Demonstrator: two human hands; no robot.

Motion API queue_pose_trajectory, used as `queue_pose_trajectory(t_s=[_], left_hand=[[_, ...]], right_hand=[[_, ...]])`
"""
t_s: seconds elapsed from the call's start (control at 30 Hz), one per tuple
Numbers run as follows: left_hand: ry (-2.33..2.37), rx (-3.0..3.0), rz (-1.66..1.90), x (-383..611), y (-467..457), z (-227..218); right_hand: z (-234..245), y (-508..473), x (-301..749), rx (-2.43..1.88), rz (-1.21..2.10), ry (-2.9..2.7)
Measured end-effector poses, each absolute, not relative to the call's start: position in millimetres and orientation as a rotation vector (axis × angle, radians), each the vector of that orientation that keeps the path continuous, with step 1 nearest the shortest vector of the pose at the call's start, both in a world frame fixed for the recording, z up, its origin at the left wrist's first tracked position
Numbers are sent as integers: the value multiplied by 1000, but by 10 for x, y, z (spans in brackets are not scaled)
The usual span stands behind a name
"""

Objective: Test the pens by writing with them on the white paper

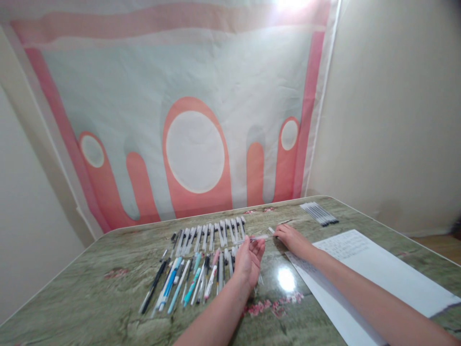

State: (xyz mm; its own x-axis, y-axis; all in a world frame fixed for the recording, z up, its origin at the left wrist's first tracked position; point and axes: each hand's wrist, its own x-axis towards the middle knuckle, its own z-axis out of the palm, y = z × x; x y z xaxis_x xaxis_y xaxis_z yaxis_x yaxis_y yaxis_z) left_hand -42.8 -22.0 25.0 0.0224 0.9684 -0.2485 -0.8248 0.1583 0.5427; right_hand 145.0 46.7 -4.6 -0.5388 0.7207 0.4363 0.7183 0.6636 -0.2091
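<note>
My left hand [249, 258] is above the middle of the table, palm turned up, its fingers closed on a slim clear pen barrel [260, 237] that points to the right. To its right, my right hand [291, 239] is low over the tabletop with fingers together at a small whitish piece [271, 230], too small to name. Behind the left hand runs a row of clear pen barrels with dark clips [205, 236]. Nearer and to the left lie assorted pens, among them a blue-and-white pen [169, 283] and a turquoise pen [191, 287]. The left hand hides some of the pens.
A bundle of slim refills with dark ends [319, 213] lies at the back right. Large white paper with writing [382, 269] spreads under my right forearm. The green marbled table [108, 298] ends at a wall hung with a pink-and-grey cloth [201, 62].
</note>
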Motion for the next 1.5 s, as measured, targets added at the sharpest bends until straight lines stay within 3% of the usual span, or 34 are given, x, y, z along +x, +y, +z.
queue_pose_trajectory(t_s=[0.23,0.53,0.67,1.5], left_hand=[[659,266,1423,-424,-215,267],[654,302,1446,-440,-209,242],[650,289,1452,-435,-199,235],[661,324,1473,-417,-235,296]], right_hand=[[-53,461,1462,-1118,29,-2327],[461,174,1265,-922,735,-1940],[523,74,1198,-890,886,-1876],[372,20,1110,-928,572,-1856]])
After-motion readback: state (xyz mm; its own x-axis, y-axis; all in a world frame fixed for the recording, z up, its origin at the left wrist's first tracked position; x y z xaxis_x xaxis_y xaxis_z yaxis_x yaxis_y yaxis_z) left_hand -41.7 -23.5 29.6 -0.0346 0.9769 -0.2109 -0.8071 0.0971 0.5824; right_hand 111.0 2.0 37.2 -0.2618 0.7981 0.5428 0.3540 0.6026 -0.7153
